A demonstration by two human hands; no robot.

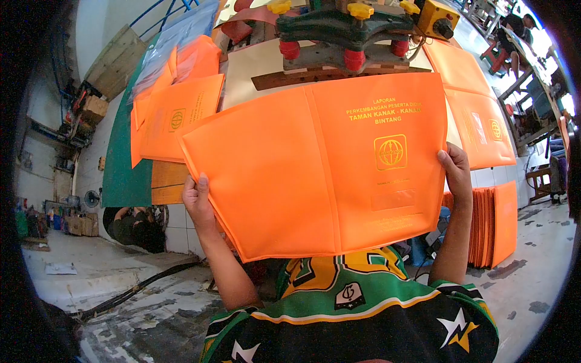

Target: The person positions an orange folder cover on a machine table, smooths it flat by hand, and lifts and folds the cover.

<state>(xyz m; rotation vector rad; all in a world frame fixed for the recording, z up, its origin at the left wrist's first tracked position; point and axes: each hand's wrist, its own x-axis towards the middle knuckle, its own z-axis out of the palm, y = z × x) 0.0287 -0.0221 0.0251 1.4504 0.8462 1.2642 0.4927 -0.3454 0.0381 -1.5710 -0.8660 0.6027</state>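
A large orange folder cover (266, 175) is spread open in front of my chest, with gold lettering and a round gold emblem on its right half. My left hand (198, 196) grips its left edge, thumb on the front face. At the right edge, my right hand (455, 169) pinches the cover between thumb and fingers. The fingers behind the cover are hidden. Beyond its top edge stands a dark press machine (345, 33) with yellow knobs and red cylinders.
Orange covers (175, 121) lie on the green-topped table (121, 175) at left. More covers (478, 127) lie at right, above a stack of folders (484, 227). A yellow control box (436, 21) adjoins the press. A person (517, 30) sits at far right.
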